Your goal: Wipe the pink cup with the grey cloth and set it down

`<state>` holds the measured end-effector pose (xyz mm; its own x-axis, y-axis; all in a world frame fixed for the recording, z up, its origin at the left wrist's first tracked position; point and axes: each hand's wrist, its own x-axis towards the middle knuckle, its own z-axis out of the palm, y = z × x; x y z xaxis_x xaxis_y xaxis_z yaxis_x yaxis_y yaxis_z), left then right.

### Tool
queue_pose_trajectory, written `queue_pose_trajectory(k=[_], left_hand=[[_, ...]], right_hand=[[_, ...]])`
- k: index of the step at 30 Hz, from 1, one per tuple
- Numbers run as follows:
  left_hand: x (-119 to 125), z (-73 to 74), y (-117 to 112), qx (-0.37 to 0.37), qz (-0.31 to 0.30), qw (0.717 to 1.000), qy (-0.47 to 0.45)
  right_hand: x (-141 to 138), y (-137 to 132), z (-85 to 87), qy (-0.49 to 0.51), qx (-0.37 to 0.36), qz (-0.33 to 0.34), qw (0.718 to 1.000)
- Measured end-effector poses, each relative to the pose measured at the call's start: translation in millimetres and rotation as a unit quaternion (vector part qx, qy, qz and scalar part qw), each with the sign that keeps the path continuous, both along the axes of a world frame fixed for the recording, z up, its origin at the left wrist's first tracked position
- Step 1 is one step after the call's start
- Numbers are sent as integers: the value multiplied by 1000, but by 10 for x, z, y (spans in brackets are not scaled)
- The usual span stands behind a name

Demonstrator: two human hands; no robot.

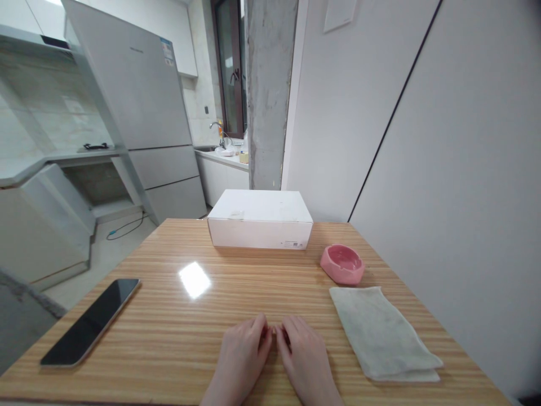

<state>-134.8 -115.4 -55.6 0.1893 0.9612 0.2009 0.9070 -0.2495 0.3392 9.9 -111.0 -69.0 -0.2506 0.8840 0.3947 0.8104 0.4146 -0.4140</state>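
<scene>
My left hand (pixel 245 347) rests near the front of the wooden table (pixel 164 332), its fingers curled in and closed. Beside it lies my right hand (pixel 303 348), curled the same way, with the thumbs and forefingers of both hands close together. I see nothing held in either one. To the right of my right hand is a folded pale grey-green cloth (pixel 382 332). Behind the cloth stands a pink ashtray (pixel 343 273) with notches in its rim. A dark-screened phone (pixel 91 324) lies flat far to the left of my left hand.
A closed white box (pixel 260 232) sits at the table's far edge. A white wall panel (pixel 443 169) runs along the right side. Beyond the table are a concrete pillar (pixel 270 96), a tall fridge (pixel 139 84) and a sink tap (pixel 220 132).
</scene>
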Motion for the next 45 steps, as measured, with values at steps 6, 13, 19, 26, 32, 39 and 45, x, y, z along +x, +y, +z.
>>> queue_pose_trajectory(k=[6,13,19,26,32,39,45], left_hand=[[-12,-14,-4,5,-1,1000,-2],[-20,-16,-6,7,-3,1000,-4],[-25,-19,-10,3,-9,1000,-1],[-17,-9,5,6,-5,1000,21],[-13,-1,-12,8,-7,1000,13],[-18,18,1,6,-6,1000,16],[-26,-6,0,1,-7,1000,14]], right_hand=[[2,4,-9,7,-17,2,1000],[9,-6,4,12,-18,8,1000],[8,0,4,8,-13,11,1000],[21,-5,16,0,-5,35,999],[23,1,17,5,1,38,999],[22,-9,49,-2,3,37,999],[16,-6,51,-2,7,35,999]])
